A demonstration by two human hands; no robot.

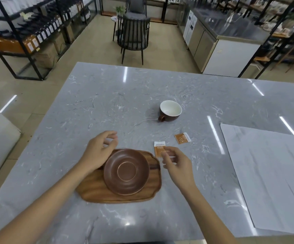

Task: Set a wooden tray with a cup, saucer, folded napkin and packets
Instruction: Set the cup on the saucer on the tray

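Note:
A brown saucer (126, 171) rests on the right half of the wooden tray (93, 189), which lies near the front of the grey marble table. My left hand (99, 150) hovers over the tray's back left corner, fingers loosely apart and holding nothing. My right hand (176, 163) floats just right of the tray, fingers curled and empty, its fingertips above an orange-and-white packet (158, 147) lying on the table. A second packet (182, 138) lies farther right. The brown cup (170, 110), white inside, stands upright farther back. A large white unfolded napkin (269, 175) is spread flat at the right.
The marble table (107, 103) ends at a far edge, with a black chair (133, 34) beyond it. Shelves with goods line the left, and a steel counter (227, 37) stands at the back right.

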